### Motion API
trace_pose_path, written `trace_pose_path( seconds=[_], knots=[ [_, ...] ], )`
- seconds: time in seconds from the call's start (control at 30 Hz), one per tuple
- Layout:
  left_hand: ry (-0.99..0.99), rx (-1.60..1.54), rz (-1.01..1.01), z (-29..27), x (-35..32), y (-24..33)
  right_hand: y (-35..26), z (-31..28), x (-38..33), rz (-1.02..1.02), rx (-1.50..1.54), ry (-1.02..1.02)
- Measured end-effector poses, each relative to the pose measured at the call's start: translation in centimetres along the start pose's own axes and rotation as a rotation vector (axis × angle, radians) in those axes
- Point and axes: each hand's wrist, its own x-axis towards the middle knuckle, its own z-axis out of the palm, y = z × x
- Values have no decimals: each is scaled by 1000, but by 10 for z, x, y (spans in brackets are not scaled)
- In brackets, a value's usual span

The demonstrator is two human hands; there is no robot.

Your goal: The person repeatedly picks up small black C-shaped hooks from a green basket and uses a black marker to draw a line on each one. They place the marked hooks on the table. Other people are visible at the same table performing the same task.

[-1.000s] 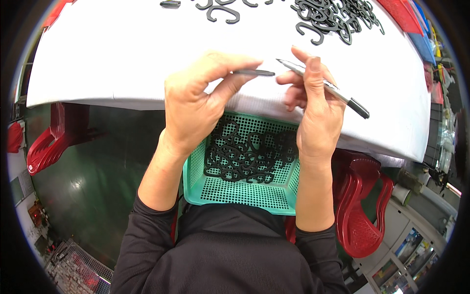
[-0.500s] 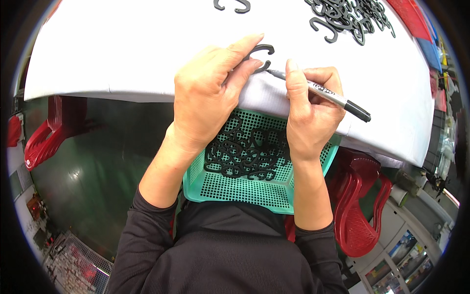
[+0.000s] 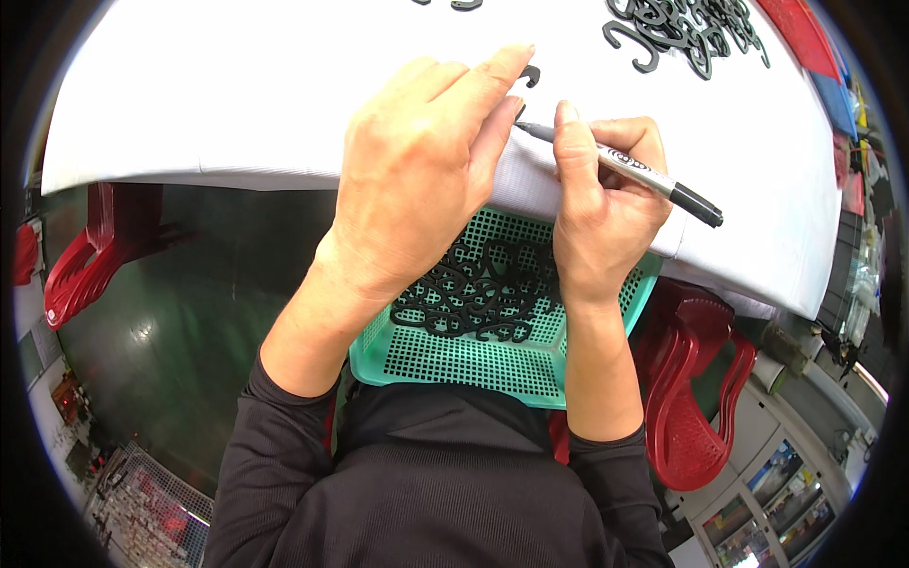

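- Left hand (image 3: 414,156) pinches a black hook (image 3: 532,76) over the table's (image 3: 237,104) near edge; steadiness matters.
- Right hand (image 3: 606,208) clasps the marker (image 3: 646,174), tip by the hook's near end; light pressure suits.

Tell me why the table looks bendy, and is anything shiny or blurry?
In the head view, the fisheye lens bows the white table; head view again, a small glare spot shines on the dark floor; same head view, the marker looks fairly sharp.

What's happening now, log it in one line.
left hand: holding black hook | right hand: holding marker, tip near hook | basket: more hooks inside
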Motion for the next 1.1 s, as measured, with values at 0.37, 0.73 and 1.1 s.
trace_pose_path(
  seconds=[0.37,0.73,1.1],
  knots=[
    [-17,-3,-1,0,0,0,3,0,0,-25,-8,-20],
    [-42,-34,-6,-5,-3,-5,-3,-10,0,25,157,76],
    [39,-240,3,6,-15,-22,-8,-3,1,80,92,-13]
  ],
)
